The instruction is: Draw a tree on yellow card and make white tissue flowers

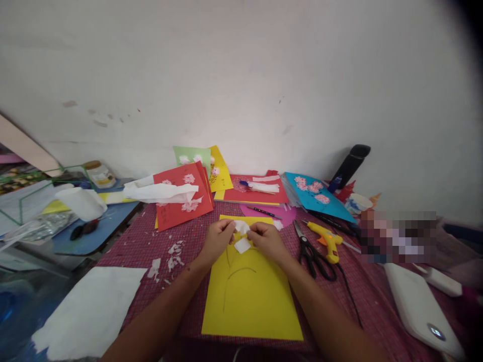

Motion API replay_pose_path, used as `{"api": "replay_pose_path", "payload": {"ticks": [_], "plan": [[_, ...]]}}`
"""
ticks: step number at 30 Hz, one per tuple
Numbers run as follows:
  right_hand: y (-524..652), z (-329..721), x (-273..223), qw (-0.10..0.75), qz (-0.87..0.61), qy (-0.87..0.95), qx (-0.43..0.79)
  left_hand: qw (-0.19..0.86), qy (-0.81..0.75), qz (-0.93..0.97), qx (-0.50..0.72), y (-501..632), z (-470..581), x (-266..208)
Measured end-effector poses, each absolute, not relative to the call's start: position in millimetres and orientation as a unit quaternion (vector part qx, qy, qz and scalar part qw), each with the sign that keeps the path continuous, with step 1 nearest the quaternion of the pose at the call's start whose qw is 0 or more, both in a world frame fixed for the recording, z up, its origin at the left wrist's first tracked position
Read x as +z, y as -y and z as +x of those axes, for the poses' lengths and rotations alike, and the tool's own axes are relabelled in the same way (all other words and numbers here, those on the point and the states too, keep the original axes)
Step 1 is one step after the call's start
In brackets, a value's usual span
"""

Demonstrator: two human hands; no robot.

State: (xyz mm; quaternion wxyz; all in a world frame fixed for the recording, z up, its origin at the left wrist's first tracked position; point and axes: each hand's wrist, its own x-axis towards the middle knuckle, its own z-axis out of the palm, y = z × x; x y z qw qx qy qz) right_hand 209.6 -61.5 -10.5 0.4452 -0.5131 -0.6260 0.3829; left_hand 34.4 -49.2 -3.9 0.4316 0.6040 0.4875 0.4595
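A small piece of white tissue paper (241, 227) is pinched between my left hand (220, 240) and my right hand (267, 241), the fingers of both closed on its two sides. Just below it, a white paper square (242, 245) lies on a yellow sheet (252, 301). Curved pencil lines run across that sheet. Right of my right hand are black-handled scissors (315, 256) and a yellow glue gun (328, 241). Torn white scraps (175, 256) lie to the left on the red checked cloth.
Red cards (169, 216) with paper flowers and a blue card (309, 193) stand towards the wall. A long white paper strip (162, 192) crosses the red cards. A large white sheet (92, 306) lies front left, a white power bank (418, 306) front right. A black bottle (350, 163) leans behind.
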Motion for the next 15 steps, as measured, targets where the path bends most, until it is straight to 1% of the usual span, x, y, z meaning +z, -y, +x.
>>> {"api": "replay_pose_path", "payload": {"ticks": [5,9,12,15], "plan": [[62,214,-4,0.458,-0.503,0.592,0.433,0.474,-0.474,0.559,0.489,43,33,-14],[58,222,-3,0.469,-0.509,0.585,0.422,0.488,-0.476,0.528,0.506,37,31,-22],[51,229,-9,0.468,-0.539,0.584,0.386,0.483,-0.479,0.524,0.512,34,30,-26],[46,232,-16,0.441,-0.583,0.619,0.285,0.472,-0.482,0.533,0.512,34,30,-24]]}}
